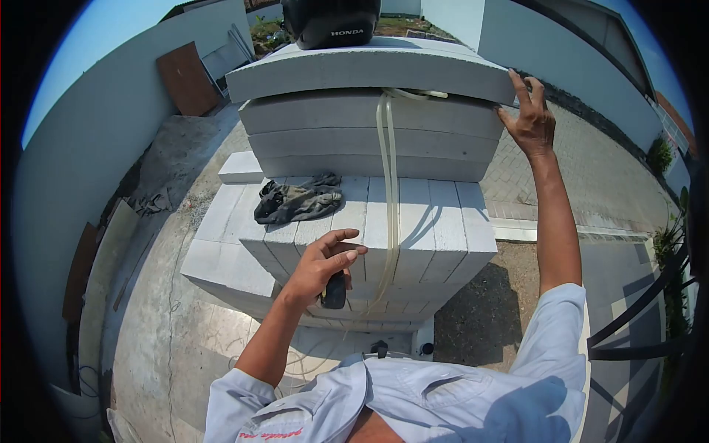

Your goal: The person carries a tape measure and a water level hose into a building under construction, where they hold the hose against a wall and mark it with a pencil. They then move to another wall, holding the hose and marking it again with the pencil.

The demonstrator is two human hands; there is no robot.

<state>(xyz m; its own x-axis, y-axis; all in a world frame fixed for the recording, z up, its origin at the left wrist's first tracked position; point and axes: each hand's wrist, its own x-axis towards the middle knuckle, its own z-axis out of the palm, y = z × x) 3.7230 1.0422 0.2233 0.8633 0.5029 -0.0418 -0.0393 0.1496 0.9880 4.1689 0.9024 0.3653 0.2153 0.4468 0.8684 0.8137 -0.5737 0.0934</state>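
My right hand [532, 122] is at the right end of the long white block [369, 72] on top of the stack. Its fingertips lie at the block's upper corner and its thumb by the lower corner, gripping that end. My left hand [321, 266] is in front of the lower blocks [436, 214], curled round a small black object [334, 292] whose kind I cannot make out. Its index finger and thumb point to the right. A pale flexible hose [391, 148] comes from beneath the top block and hangs down the front. A crumpled dark grey cloth [299, 199] lies on the lower blocks.
A black Honda helmet [332, 23] sits on top of the stack. More white blocks [229, 251] stand at the left. A brown board [187, 79] leans on the left wall [81, 140]. Black metal bars [642, 317] are at the right, beside a paved driveway [591, 170].
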